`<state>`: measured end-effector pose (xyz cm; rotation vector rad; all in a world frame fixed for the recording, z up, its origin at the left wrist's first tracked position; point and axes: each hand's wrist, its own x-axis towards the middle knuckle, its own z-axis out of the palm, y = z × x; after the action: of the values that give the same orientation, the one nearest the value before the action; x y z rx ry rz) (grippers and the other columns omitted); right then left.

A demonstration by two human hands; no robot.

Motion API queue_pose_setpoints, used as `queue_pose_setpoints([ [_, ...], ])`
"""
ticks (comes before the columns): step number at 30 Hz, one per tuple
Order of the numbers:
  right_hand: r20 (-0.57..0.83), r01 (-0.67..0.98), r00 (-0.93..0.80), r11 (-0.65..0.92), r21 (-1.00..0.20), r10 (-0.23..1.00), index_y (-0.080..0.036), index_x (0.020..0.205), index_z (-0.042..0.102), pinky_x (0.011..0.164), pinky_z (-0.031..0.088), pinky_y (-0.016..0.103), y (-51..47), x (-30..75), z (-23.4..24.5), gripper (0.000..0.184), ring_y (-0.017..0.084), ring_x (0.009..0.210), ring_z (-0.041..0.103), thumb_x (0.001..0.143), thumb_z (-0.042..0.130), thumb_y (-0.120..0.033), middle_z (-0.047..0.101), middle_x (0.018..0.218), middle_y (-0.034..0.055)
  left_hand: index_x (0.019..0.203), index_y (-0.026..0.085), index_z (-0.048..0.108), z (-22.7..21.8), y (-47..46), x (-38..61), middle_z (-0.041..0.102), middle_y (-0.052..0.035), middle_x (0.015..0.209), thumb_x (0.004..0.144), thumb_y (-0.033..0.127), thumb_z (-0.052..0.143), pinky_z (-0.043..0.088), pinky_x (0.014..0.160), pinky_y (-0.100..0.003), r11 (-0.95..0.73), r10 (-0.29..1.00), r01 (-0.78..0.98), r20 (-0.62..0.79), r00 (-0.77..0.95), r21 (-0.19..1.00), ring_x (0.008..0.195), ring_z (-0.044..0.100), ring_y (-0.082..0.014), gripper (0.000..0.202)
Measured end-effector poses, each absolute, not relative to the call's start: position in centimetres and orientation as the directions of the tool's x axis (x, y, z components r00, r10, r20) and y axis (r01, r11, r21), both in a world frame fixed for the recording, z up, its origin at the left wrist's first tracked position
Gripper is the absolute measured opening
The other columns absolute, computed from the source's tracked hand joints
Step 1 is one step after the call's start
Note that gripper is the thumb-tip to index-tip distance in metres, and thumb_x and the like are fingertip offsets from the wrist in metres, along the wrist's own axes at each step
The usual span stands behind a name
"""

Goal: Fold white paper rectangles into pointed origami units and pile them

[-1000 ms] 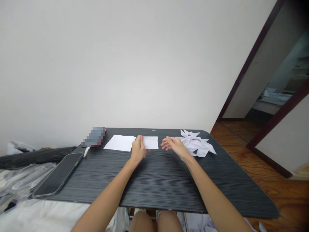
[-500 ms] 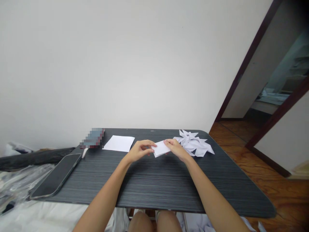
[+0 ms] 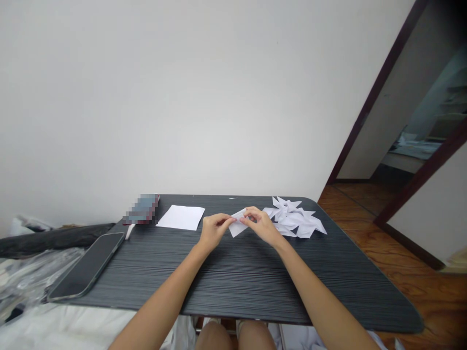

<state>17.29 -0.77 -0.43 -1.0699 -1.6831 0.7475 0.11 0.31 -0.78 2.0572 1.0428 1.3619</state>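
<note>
A small folded piece of white paper [image 3: 236,229] is held up over the dark table between both hands. My left hand [image 3: 215,229] pinches its left edge between thumb and fingers. On the other side, my right hand [image 3: 260,224] grips the upper right part, with thumb and curled fingers on the paper. Just right of that hand lies a pile of pointed folded white paper pieces [image 3: 308,224]. To the left of my left hand, a flat stack or sheet of white paper [image 3: 181,217] rests on the table.
The dark table [image 3: 233,287] stands against a white wall. At its left edge lies a phone [image 3: 87,267], with a blurred-out item [image 3: 143,209] behind it and a thin white object [image 3: 129,231] between them. Plastic wrapping [image 3: 58,265] lies beyond the left edge.
My left hand has closed from a loose reach into a pinch on the paper. My right hand has shifted its grip slightly left, and the paper has turned in the hands.
</note>
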Motion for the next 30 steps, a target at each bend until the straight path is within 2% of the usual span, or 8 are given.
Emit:
queue_pose_setpoints([
  [5,0.382,0.074,-0.106,0.39,-0.918,0.918,-0.016,0.064,0.061,0.074,0.039,0.03,-0.2,17.49,-0.96,0.017,0.016,0.083,0.052,0.067,0.058,-0.033,0.056,0.09,0.0047,0.088,0.015,0.064,-1.16,0.32,0.14,0.066,-0.0069,0.086,0.076,0.028,0.049,0.049,0.065,-0.026,-0.647,0.762,0.271,0.593,0.259,0.713,0.072,0.06,-0.0156,0.023],
  [10,0.319,-0.04,-0.045,0.318,-0.947,0.947,-0.015,0.066,0.063,0.073,0.04,0.029,-0.18,17.31,-1.01,0.02,0.017,0.08,0.053,0.062,0.062,-0.035,0.058,0.089,0.0052,0.092,0.015,0.063,-1.62,0.31,0.29,0.066,-0.007,0.086,0.077,0.027,0.048,0.05,0.062,-0.027,-0.614,0.789,0.261,0.571,0.227,0.745,0.069,0.062,-0.0161,0.026],
  [15,0.328,-0.045,-0.005,0.327,-0.944,0.945,-0.015,0.058,0.057,0.069,0.041,0.027,-0.45,16.92,-0.7,0.02,0.015,0.073,0.051,0.061,0.062,-0.034,0.056,0.076,0.003,0.093,0.013,0.063,-1.3,-0.07,0.6,0.066,-0.007,0.086,0.074,0.029,0.051,0.052,0.061,-0.027,-0.535,0.841,0.175,0.5,0.206,0.827,0.068,0.062,-0.0173,0.028],
  [18,0.344,-0.052,-0.001,0.344,-0.938,0.939,-0.016,0.056,0.051,0.07,0.04,0.026,-0.55,16.8,-0.58,0.019,0.014,0.073,0.051,0.06,0.062,-0.031,0.055,0.074,0.0021,0.09,0.012,0.063,-1.14,-0.12,0.7,0.067,-0.007,0.083,0.073,0.031,0.052,0.053,0.063,-0.029,-0.463,0.874,0.108,0.433,0.22,0.88,0.068,0.063,-0.0178,0.029],
  [24,0.358,-0.032,0.011,0.358,-0.933,0.934,-0.016,0.055,0.048,0.068,0.04,0.026,-0.57,16.61,-0.71,0.016,0.013,0.071,0.05,0.061,0.06,-0.024,0.054,0.074,0.003,0.079,0.009,0.063,-1.01,-0.32,0.86,0.066,-0.007,0.07,0.071,0.032,0.055,0.053,0.059,-0.027,-0.433,0.883,0.126,0.391,0.26,0.893,0.061,0.062,-0.0169,0.026],
  [30,0.376,-0.017,0.004,0.376,-0.926,0.927,-0.016,0.052,0.043,0.065,0.039,0.025,-0.74,16.64,-0.39,0.017,0.013,0.07,0.05,0.061,0.058,-0.021,0.053,0.074,0.0026,0.097,0.008,0.06,-1.0,-0.49,0.83,0.066,-0.0102,0.086,0.071,0.03,0.055,0.052,0.067,-0.03,-0.437,0.856,0.124,0.37,0.362,0.891,0.073,0.062,-0.0199,0.035],
])
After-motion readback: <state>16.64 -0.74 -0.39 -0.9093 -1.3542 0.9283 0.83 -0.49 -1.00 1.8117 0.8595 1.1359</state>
